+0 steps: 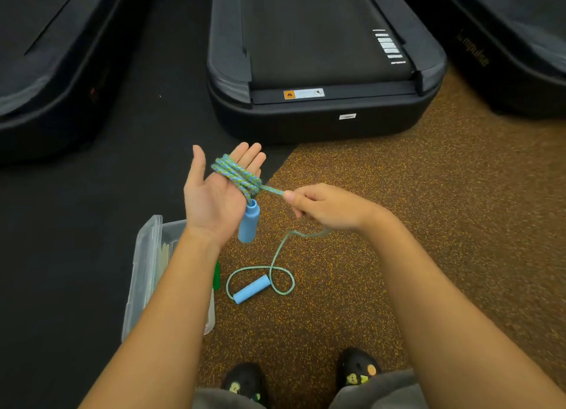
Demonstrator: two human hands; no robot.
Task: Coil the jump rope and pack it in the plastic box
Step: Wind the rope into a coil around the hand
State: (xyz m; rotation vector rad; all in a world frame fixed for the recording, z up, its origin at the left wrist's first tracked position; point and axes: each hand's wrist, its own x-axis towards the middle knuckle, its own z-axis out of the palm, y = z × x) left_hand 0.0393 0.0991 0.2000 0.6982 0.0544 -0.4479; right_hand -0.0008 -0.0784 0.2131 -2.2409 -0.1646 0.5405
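Observation:
My left hand [211,194] is held palm up with fingers spread, and several turns of the blue-green jump rope [237,175] are wound around its fingers. One blue handle [248,223] hangs from the coil below the palm. My right hand [324,208] is shut on the rope just right of the coil, pulling it taut. The rest of the rope drops to the floor in a loop [275,274] ending at the second blue handle [251,289]. The clear plastic box [147,270] lies open on the floor, partly hidden under my left forearm.
A black treadmill [324,71] stands straight ahead, with two more machines at the left [46,71] and right [505,41]. A green object [216,275] lies beside the box. My black shoes [356,367] show at the bottom on brown speckled flooring.

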